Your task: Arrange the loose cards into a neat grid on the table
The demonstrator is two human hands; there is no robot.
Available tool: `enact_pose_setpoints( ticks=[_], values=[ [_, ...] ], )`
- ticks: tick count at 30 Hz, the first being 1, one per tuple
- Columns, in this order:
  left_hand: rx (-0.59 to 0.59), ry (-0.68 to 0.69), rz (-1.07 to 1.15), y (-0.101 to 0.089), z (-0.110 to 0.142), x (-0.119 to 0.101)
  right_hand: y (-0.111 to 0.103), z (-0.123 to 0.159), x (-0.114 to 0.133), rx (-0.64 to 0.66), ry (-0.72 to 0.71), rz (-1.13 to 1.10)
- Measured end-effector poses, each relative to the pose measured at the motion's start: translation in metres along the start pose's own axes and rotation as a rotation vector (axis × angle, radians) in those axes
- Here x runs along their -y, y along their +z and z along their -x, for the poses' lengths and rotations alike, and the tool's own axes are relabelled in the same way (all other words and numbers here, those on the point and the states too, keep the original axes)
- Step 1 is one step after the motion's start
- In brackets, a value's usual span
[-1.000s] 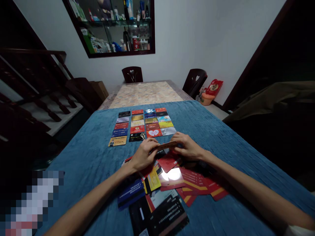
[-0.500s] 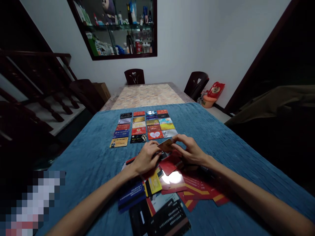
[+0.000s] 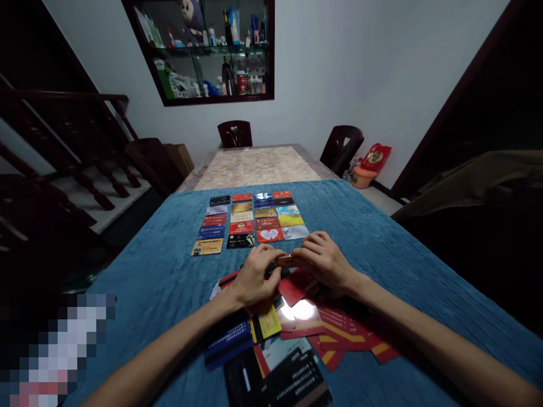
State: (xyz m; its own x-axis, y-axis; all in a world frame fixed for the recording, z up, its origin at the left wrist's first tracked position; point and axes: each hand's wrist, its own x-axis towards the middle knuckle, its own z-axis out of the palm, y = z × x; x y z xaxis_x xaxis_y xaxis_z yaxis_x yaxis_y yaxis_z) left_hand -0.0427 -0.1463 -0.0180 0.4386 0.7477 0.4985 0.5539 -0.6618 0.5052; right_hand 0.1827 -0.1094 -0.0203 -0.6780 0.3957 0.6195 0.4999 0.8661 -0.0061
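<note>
Between my two hands is a card (image 3: 287, 260), held nearly edge-on above a loose pile. My left hand (image 3: 257, 274) is closed on its left end, and my right hand (image 3: 324, 263) is closed on its right end, covering much of it. Beneath them lie a red card (image 3: 296, 287), a yellow card (image 3: 267, 323), a blue card (image 3: 228, 343), a black card (image 3: 292, 381) and several red cards (image 3: 345, 328), overlapping. Beyond my hands, several cards lie face up in columns, among them a gold card (image 3: 206, 247) and a heart card (image 3: 270, 234).
A blue cloth (image 3: 153, 271) covers the near part of the table; its far part (image 3: 263, 161) shows a patterned top. Dark chairs (image 3: 235, 134) stand around it. An orange bucket (image 3: 362, 177) and a red bag (image 3: 377, 156) are on the floor at right. Stair railings (image 3: 63, 96) stand at left.
The card between my hands tipped up to show its face, then turned back nearly edge-on. My right hand has closed further over it. The view has shifted slightly.
</note>
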Motion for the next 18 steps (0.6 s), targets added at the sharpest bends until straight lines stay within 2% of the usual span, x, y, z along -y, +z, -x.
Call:
enact_pose_setpoints(
  ticks=[9,18],
  values=[
    [0.070,-0.004,-0.096,0.007,0.003,0.006,0.007,0.003,0.002,-0.014,-0.080,0.087],
    [-0.044,-0.057,-0.048,0.001,0.000,0.011,0.016,0.006,-0.003,-0.023,-0.077,0.150]
  ],
)
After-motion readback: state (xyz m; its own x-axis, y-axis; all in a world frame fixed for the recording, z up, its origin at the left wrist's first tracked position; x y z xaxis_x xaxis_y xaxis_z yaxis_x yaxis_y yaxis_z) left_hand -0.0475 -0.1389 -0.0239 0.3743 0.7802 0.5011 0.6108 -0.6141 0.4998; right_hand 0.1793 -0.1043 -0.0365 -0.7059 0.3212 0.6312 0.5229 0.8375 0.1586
